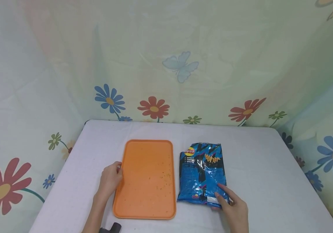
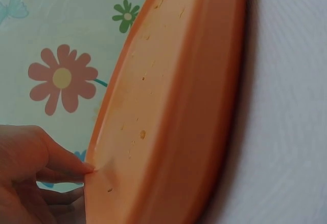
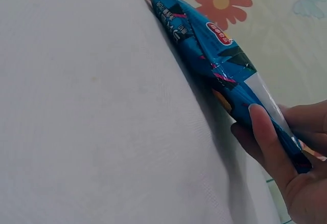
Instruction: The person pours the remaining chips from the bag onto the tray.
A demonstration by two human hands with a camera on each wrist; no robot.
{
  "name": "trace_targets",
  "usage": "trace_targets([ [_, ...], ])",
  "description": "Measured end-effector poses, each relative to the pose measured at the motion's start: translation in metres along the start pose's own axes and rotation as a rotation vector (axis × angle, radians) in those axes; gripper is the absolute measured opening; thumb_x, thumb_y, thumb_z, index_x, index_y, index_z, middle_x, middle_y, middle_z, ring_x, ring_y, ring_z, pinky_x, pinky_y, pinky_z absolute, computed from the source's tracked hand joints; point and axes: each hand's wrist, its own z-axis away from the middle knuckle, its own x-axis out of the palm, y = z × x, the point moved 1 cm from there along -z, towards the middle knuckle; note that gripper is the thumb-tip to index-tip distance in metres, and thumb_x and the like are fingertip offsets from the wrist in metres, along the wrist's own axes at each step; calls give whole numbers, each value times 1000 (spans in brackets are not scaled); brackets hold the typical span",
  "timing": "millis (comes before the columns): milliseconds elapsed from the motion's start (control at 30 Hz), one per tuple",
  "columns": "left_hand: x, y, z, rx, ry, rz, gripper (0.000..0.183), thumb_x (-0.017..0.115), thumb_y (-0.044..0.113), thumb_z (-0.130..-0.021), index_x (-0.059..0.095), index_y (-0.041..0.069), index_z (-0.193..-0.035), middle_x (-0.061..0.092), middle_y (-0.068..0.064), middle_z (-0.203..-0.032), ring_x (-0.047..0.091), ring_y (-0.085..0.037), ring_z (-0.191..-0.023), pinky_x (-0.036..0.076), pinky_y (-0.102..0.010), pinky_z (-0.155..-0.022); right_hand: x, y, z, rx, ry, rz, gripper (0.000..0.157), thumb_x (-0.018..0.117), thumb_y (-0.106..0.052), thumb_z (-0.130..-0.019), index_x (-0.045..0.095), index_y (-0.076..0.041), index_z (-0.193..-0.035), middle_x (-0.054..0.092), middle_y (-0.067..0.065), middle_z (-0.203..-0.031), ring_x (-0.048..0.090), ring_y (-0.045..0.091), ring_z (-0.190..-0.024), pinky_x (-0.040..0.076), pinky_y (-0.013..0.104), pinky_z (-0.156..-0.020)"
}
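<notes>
Head view: an orange tray (image 1: 146, 181) lies left of centre on a table (image 1: 256, 161) covered in white cloth, its long sides running away from the person. Small crumbs (image 1: 166, 176) are scattered on it, mostly in the right half. The left hand (image 1: 109, 179) is at the tray's left rim, fingers bent and close together at the edge; whether that rim is raised, cannot tell. A blue and black snack bag (image 1: 202, 176) lies just beside the tray on its right, printed side up. The right hand (image 1: 234, 210) has the bag's near right corner, two digits on the upper face. Part of a dark object (image 1: 115, 227) shows at the bottom edge, not identifiable. Behind the table: a pale curtain (image 1: 181, 38) printed with flowers and a butterfly.

Left wrist view: the tray runs steeply through the frame, crumbs on its inner face. Left hand pinches the rim, gap between thumb and finger nearly nil, a fingertip over the edge; the remaining fingers are bent, partly hidden.

Right wrist view: the bag is seen along its near end, crimped seam and a white label strip visible. Right hand grips the corner, thumb on one side and fingers on the other, parted only by the bag's thickness. A bit of orange tray shows beyond the bag's far corner.
</notes>
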Motion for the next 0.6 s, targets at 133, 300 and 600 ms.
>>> trace_targets([
  [133, -1, 1, 0, -8, -7, 5, 32, 58, 1, -98, 63, -10, -127, 70, -15, -89, 57, -13, -60, 48, -26, -52, -3, -3, 0, -25, 30, -20, 41, 64, -11, -101, 61, -8, -142, 45, 26, -155, 41, 49, -144, 43, 58, -111],
  [300, -2, 1, 0, -14, -14, 6, 32, 57, 0, -98, 63, -10, -128, 70, -15, -89, 57, -14, -61, 48, -26, -52, -9, -8, 3, -107, 62, 4, 40, 66, -8, -100, 64, -10, -140, 54, 20, -151, 38, 43, -148, 39, 57, -115],
  [600, -2, 2, -2, -15, -22, 0, 33, 57, 1, -98, 63, -9, -129, 68, -12, -86, 55, -13, -60, 46, -25, -51, -22, -24, 4, -514, 182, 85, 43, 73, 4, -90, 71, -7, -131, 72, 16, -124, 74, 22, -101, 51, 7, -82],
])
